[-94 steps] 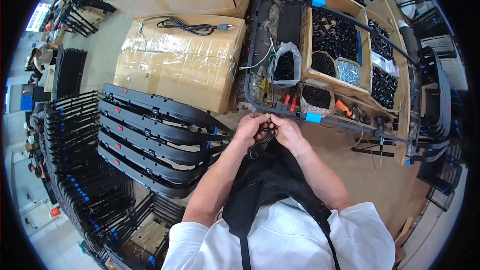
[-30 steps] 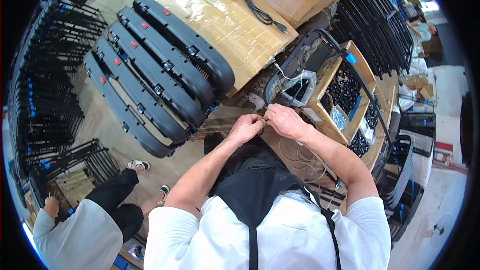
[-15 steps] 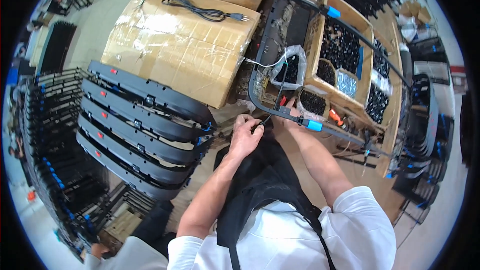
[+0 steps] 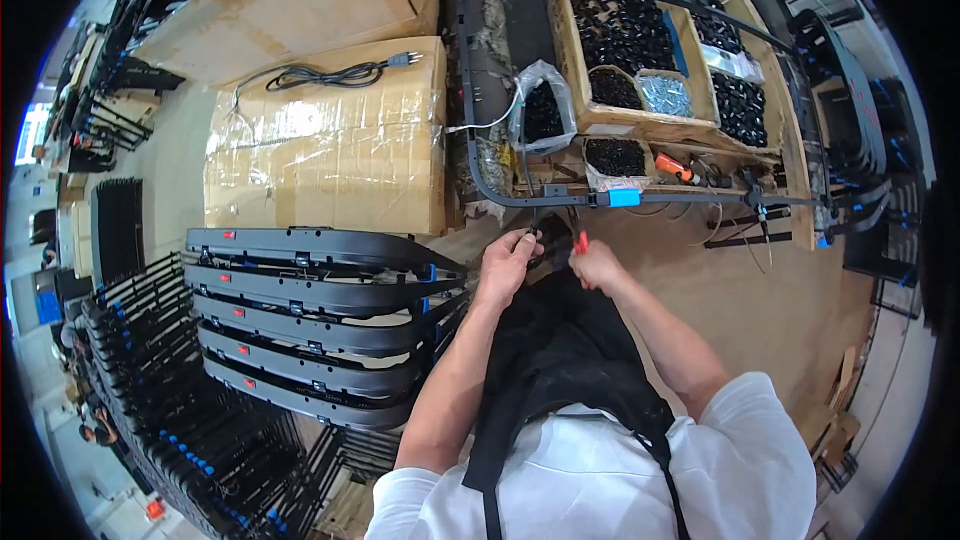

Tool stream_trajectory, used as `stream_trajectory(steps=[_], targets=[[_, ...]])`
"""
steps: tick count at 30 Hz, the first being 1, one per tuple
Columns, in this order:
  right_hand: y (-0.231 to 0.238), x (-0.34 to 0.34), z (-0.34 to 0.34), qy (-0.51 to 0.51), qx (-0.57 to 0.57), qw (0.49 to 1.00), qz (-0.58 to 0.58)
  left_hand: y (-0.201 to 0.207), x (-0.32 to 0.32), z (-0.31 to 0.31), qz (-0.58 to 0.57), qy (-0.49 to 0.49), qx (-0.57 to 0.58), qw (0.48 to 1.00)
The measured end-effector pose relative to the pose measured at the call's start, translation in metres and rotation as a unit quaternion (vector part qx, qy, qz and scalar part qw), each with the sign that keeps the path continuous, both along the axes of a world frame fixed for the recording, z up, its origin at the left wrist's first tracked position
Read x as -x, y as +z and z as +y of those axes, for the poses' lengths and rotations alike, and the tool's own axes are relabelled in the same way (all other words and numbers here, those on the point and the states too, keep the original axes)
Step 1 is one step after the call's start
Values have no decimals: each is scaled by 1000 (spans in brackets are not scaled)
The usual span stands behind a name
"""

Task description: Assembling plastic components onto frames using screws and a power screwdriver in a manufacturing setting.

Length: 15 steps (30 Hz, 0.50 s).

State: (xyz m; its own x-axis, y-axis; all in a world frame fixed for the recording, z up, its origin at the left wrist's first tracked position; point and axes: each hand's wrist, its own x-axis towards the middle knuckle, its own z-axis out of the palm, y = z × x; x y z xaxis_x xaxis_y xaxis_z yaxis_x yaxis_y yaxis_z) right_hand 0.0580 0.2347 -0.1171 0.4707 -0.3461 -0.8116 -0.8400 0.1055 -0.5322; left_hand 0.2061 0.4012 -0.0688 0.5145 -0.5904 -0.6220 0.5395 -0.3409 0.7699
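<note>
A black tubular frame point(image 4: 690, 198) with blue sleeves lies across the bench, its near bar just beyond my hands. My left hand point(image 4: 508, 262) pinches the end of a black cable point(image 4: 534, 224) below that bar. Beside it, my right hand point(image 4: 597, 266) is closed round red-handled pliers point(image 4: 582, 242), whose dark jaws point up towards the bar. The jaws' exact grip is too small to tell. A white wire point(image 4: 490, 125) runs from the cardboard box to the frame's left side, by a plastic bag of black parts point(image 4: 545, 112).
Wooden bins point(image 4: 702, 120) of small black parts stand inside the frame. An orange-handled tool point(image 4: 678, 168) lies in front of them. At left, a cardboard box point(image 4: 330, 155) bears a coiled power cord point(image 4: 335, 76); several curved black panels point(image 4: 320, 292) are stacked nearer me.
My right hand has drawn back from under the near bar with the red-handled pliers in it. My left hand keeps its pinch on the cable. The whole view has turned.
</note>
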Motion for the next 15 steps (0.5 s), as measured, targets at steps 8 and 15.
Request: stream_trajectory(steps=[8,15], targets=[[93,25,39,142,246,955,-88,-5,18,-14,34,26,9,999],[110,19,30,208,242,946,-62,-5,35,-23,23,86,24,996]])
